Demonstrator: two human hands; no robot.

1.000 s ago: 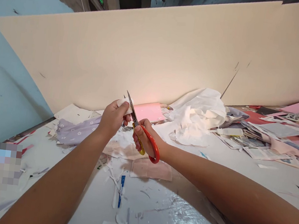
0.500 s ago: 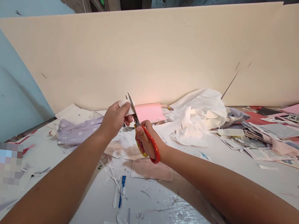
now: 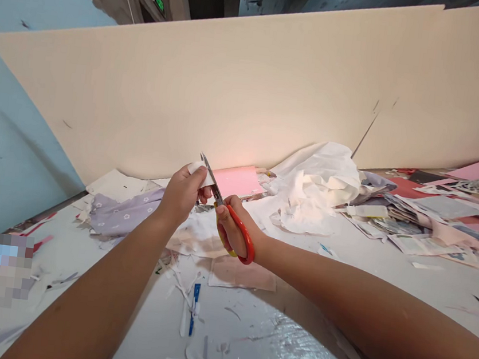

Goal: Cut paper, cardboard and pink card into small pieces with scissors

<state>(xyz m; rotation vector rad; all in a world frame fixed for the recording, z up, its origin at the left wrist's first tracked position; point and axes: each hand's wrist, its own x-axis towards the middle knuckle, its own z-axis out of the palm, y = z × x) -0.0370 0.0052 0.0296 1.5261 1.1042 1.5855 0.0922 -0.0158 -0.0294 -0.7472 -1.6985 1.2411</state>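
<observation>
Near the middle of the view, my left hand (image 3: pixel 183 193) pinches a small white piece of paper (image 3: pixel 198 169) between thumb and fingers. My right hand (image 3: pixel 236 225) is wrapped round the red and yellow handles of a pair of scissors (image 3: pixel 248 243). The blades point up and left, close together, and lie across the right side of the white piece. Whether it is paper or thin cloth is hard to tell. Behind the hands lies a pink sheet (image 3: pixel 239 180). Below them, a pale pink piece (image 3: pixel 241 274) rests on the white tabletop (image 3: pixel 257 331).
A cream board (image 3: pixel 231 98) stands along the back. White crumpled cloth (image 3: pixel 320 189) is right of the hands, lilac flowered cloth (image 3: pixel 125 212) left. Stacked paper pieces (image 3: pixel 425 223) lie far right. Thin offcuts and a blue strip (image 3: pixel 194 307) lie in front.
The scissor blades, slightly apart before, have closed across the white piece. Both hands stay in nearly the same place.
</observation>
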